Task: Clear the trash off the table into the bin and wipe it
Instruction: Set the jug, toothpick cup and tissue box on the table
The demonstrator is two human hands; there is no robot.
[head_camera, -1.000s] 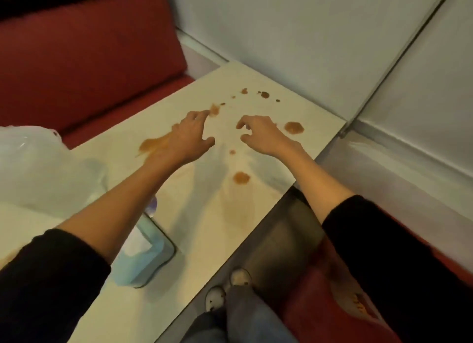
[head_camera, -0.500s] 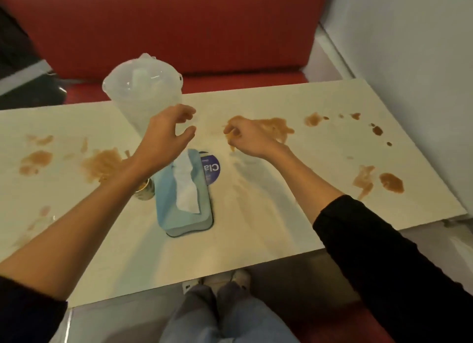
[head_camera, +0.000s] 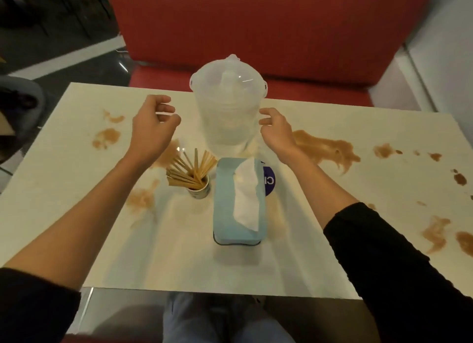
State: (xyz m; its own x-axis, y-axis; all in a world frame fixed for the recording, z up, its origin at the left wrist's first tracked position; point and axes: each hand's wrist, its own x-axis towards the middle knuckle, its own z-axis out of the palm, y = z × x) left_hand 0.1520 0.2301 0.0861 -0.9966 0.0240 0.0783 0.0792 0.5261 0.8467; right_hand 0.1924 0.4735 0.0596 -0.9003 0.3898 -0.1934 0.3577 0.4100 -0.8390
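Observation:
A cream table carries several brown spills, the largest right of centre. A clear plastic lidded container stands at the middle back. My left hand hovers to its left, fingers loosely curled and holding nothing. My right hand hovers just right of the container, fingers loosely curled, also holding nothing; I cannot tell whether it touches. A light blue tissue box with a white tissue sticking out lies in front of the container.
A small cup of wooden sticks stands left of the tissue box. A red bench seat runs behind the table. A white wall rises at the right. My legs show below the table's near edge.
The view has swung left from the table's right end to its middle. Both hands moved from over the stains to either side of the clear container.

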